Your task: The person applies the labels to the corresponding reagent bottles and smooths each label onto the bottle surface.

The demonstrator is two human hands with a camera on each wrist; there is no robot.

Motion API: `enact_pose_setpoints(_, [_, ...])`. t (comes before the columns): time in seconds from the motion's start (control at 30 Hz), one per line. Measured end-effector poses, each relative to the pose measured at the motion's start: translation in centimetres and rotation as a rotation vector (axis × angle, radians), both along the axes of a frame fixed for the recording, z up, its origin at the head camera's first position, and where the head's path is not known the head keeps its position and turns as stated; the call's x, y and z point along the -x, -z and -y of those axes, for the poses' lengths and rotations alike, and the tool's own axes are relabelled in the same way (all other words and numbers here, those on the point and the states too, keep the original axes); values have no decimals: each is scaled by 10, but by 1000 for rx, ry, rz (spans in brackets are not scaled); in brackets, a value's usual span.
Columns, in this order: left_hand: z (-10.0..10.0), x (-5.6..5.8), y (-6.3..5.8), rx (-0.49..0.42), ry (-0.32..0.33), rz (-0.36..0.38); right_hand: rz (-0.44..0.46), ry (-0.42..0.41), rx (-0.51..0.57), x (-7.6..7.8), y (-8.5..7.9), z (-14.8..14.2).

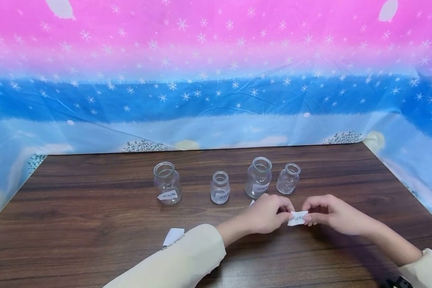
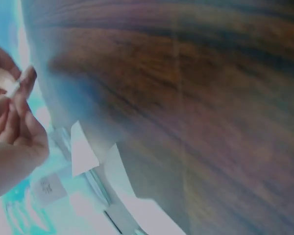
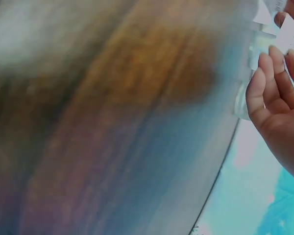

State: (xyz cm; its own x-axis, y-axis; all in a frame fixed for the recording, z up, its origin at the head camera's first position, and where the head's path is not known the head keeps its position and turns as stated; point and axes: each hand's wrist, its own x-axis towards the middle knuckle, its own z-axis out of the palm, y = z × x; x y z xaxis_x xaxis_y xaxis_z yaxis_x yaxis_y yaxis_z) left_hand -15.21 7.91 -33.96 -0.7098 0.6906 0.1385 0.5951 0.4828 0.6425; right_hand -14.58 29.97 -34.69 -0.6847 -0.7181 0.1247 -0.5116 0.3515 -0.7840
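Between the two hands, a small white label [image 1: 297, 218] with dark handwriting is stretched out above the table in front of the jars. The left hand [image 1: 268, 215] pinches its left end, while thumb and fingers of the right hand [image 1: 340, 215] grip the opposite end. Just beyond the hands stands a small glass jar [image 1: 288, 181] with no label showing. To its left, a larger glass jar [image 1: 259, 174] bears a written white label. In the right wrist view the label [image 3: 290, 36] shows beside the right hand's fingertips.
Further left are a small labelled jar [image 1: 220, 188] and a large labelled jar [image 1: 165, 182], all open-topped. A white paper piece [image 1: 173, 236] lies by the left sleeve [image 1: 187, 256]; another scrap [image 1: 252, 203] peeks out behind the left hand. A snowflake-patterned cloth [image 1: 216, 100] hangs behind the wooden table [image 1: 75, 224].
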Motion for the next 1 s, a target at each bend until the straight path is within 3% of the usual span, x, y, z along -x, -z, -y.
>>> enact_pose_setpoints(0.17, [5, 2, -2, -122, 24, 140, 33, -24, 36, -1, -6, -2])
enact_pose_setpoints(0.3, [6, 2, -1, -130, 39, 176, 26, -31, 34, -2, -5, -2])
enact_pose_setpoints(0.5, [7, 2, 0, -122, 42, 163, 20, -11, 45, -3, -3, -2])
enact_pose_setpoints(0.73, [5, 3, 0, -138, -49, 180, -46, 256, 88, -14, -19, 3])
enact_pose_setpoints(0.87, [4, 2, -1, -147, -66, 179, -23, 239, 63, -21, -25, 9])
enact_pose_setpoints(1.0, [3, 0, -2, -122, -30, 136, -9, 185, 17, -23, -19, 16])
